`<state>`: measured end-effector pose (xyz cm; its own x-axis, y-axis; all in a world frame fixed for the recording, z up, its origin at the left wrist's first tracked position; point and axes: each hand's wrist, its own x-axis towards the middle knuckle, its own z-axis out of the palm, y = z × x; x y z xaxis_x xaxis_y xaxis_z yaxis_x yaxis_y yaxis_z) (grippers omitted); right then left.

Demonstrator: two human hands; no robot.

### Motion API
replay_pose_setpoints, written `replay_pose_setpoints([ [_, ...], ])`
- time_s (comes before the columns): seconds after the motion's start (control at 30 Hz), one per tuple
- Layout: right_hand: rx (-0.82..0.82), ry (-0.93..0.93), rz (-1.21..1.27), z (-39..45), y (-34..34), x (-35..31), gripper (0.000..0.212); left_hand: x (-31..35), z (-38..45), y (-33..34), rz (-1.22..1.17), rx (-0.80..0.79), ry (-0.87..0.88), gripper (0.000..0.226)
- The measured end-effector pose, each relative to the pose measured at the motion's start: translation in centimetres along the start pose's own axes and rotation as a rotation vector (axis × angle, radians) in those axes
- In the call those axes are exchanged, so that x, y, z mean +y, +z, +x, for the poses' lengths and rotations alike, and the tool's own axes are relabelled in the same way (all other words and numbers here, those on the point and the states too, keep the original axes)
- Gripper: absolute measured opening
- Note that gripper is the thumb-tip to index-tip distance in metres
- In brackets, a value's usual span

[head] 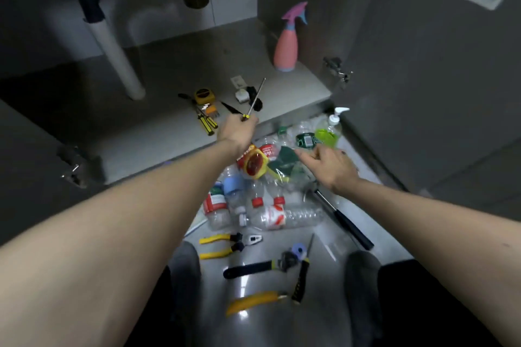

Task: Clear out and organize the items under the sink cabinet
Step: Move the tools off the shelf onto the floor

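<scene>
Head view: nearest the person, well short of either grip, loose tools lie on the floor (352, 236), among them yellow-handled pliers (222, 245) and a black-handled hammer (342, 220), apparently already taken out of the cabinet. Just under and short of the right hand (334, 166) sits a heap of empty plastic bottles (270, 205). This hand holds nothing; its fingers hang loosely, reaching toward a green sponge pack (284, 159), probably the next pick. Beyond it stands a green soap dispenser (329, 129). The left hand (238, 129) is closed round a screwdriver (255, 100), shaft pointing up and away, over the cabinet floor (169, 87). Just left of that grip lie more screwdrivers (207, 121) and a yellow tape measure (204, 96), seemingly a tool group. Farthest stands a pink spray bottle (287, 45).
</scene>
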<state>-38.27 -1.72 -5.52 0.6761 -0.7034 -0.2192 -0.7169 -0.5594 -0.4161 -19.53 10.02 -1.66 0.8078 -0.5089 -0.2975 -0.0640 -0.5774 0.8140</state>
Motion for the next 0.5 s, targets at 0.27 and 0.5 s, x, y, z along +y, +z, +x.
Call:
replay_pose_setpoints([
  [0.27,-0.242,0.26,-0.004,-10.7,3.5,8.1,0.041,-11.2,-14.9,5.9,0.158,-0.327,-0.058,0.025],
  [0.5,-0.291,0.383,-0.017,-14.7,4.1,12.6,0.039,-15.1,-20.1,11.6,0.387,-0.506,-0.134,0.023],
])
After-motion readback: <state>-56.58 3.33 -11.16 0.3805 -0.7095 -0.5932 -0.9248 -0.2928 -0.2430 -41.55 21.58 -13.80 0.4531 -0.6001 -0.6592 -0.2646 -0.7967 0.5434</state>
